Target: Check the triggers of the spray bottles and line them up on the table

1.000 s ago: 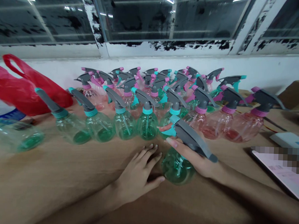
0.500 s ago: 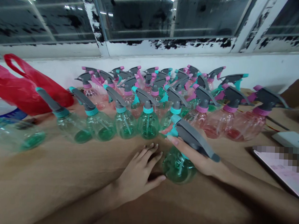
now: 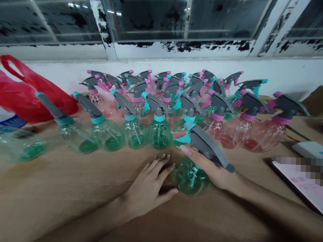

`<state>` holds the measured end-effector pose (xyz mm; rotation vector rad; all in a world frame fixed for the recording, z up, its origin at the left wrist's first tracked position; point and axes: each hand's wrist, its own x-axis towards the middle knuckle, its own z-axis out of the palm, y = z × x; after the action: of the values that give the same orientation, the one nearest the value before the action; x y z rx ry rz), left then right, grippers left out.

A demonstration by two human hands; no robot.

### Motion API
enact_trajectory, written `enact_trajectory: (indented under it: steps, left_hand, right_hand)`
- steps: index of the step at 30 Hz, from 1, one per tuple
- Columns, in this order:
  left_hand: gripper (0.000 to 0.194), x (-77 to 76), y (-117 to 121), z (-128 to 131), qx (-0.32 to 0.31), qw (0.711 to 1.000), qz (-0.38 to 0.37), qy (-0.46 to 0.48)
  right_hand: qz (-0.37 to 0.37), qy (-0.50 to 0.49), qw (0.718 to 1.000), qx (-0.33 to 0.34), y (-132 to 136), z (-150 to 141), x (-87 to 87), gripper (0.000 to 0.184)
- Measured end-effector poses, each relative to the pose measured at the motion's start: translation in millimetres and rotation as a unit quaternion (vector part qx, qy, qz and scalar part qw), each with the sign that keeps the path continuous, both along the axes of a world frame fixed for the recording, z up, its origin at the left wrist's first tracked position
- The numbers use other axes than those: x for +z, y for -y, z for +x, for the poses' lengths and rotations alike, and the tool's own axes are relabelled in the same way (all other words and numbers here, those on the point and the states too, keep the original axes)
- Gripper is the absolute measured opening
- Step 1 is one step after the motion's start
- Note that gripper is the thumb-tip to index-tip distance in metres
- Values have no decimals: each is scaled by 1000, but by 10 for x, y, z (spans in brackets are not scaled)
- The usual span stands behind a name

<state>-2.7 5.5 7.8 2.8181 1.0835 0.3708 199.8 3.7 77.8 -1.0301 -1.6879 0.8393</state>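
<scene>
My right hand (image 3: 211, 169) is wrapped round the neck of a green spray bottle (image 3: 191, 179), under its grey and teal spray head. The bottle stands upright or nearly so, just right of my left hand (image 3: 152, 186). That hand lies flat on the wooden table (image 3: 99, 189) with its fingers stretched out, holding nothing. Beyond my hands is a front row of similar bottles, among them a green spray bottle (image 3: 159, 131) with a teal collar and a pink spray bottle (image 3: 266, 136) with a pink collar.
Several more pink and green spray bottles crowd behind the front row, by the white wall (image 3: 142, 65). A red plastic bag (image 3: 42, 98) sits at the left. On the right lie a phone or tablet (image 3: 300, 184), a white box-like object (image 3: 310, 150) and brown cardboard (image 3: 320, 101).
The view has shifted very slightly. My right hand keeps its hold on the green spray bottle, and my left hand stays flat on the table.
</scene>
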Motion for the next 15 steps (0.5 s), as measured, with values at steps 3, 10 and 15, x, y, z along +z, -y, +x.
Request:
enact_trajectory:
  steps: [3, 10, 15]
  left_hand:
    - [57, -8, -2, 0, -1, 1000, 3, 3]
    - [58, 9, 3, 5, -2, 1000, 2, -5]
    - [58, 9, 6, 6, -4, 1000, 6, -16]
  right_hand:
    - [-6, 4, 1000, 0, -3, 4, 7, 24]
    - [15, 0, 1000, -4, -30, -6, -32, 25]
    - [19, 8, 1000, -11, -13, 0, -28, 24]
